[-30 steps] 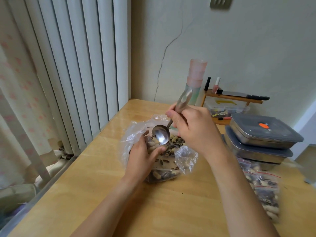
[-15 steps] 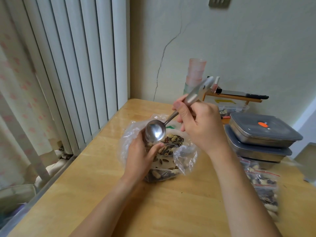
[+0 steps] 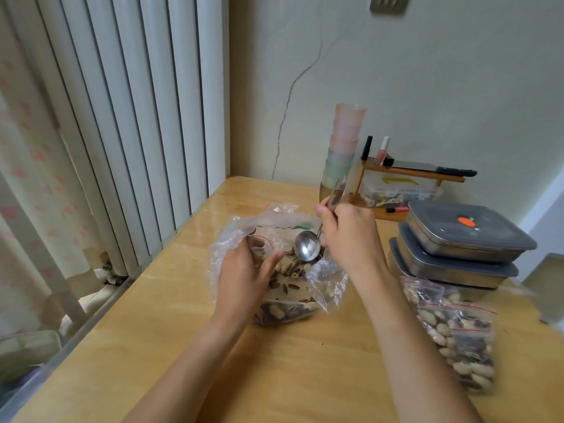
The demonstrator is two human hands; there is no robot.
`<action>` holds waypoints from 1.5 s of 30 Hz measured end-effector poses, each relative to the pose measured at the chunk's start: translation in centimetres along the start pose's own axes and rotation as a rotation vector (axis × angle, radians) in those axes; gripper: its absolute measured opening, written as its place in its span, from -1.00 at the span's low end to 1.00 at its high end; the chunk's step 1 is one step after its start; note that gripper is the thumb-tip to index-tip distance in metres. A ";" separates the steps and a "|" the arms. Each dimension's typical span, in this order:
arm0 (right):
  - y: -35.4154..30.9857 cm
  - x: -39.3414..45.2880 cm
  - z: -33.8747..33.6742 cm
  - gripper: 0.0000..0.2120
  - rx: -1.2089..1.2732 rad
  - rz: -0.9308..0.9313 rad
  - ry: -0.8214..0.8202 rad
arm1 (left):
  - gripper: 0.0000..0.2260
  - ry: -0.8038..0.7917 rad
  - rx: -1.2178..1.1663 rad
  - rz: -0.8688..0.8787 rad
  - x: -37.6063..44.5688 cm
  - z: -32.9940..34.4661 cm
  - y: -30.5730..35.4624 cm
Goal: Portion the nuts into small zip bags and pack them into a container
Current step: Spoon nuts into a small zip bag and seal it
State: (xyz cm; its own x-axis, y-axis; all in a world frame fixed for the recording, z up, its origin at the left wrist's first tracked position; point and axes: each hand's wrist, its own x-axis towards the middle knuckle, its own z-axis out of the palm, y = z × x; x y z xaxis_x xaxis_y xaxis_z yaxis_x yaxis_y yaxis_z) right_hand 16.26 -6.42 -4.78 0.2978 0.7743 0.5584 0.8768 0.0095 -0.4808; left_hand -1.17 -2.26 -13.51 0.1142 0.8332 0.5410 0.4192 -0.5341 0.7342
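The nuts (image 3: 290, 279), a mix of pale peanuts in the shell and dark striped seeds, sit in a big clear plastic bag (image 3: 328, 285) on the worktop (image 3: 320, 361) right in front of me. I have its mouth rolled open wide so I can reach in from above without the film folding over the scoop.

My left hand (image 3: 244, 279) curls round a small zip bag (image 3: 259, 244) just inside the big one, thumb out to the right, holding its red-lined mouth open. Keeping it over the heap means anything I spill should drop back among the nuts and not onto the wood.

My right hand (image 3: 348, 236) is clamped on the handle of the metal scoop (image 3: 307, 247), which slants up toward the wall; the bowl faces me, looks empty, and hangs just above the nuts beside the small bag's mouth. I judge I am between scoops.

To my right, near the edge, lie filled zip bags (image 3: 451, 331) with red seal lines, piled loosely within reach. Just behind them stand stacked steel containers (image 3: 457, 248) with grey lids on, so packing is not yet begun.

Farther back against the wall are a stack of plastic cups (image 3: 346, 138) and a small wooden shelf (image 3: 412, 172), well clear of where I work.
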 end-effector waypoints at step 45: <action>-2.6 -0.4 -2.3 -0.69 0.257 0.104 0.142 | -0.32 -0.132 0.007 0.006 -0.1 0.6 -0.3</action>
State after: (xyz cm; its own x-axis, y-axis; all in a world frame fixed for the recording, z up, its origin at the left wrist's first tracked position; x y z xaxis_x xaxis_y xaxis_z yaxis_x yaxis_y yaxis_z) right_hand 14.70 -8.15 -2.19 0.4467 0.6837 0.5771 0.7196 0.1086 -0.6858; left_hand -0.81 -2.14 -14.03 0.2342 0.8417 0.4865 0.4243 -0.5388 0.7278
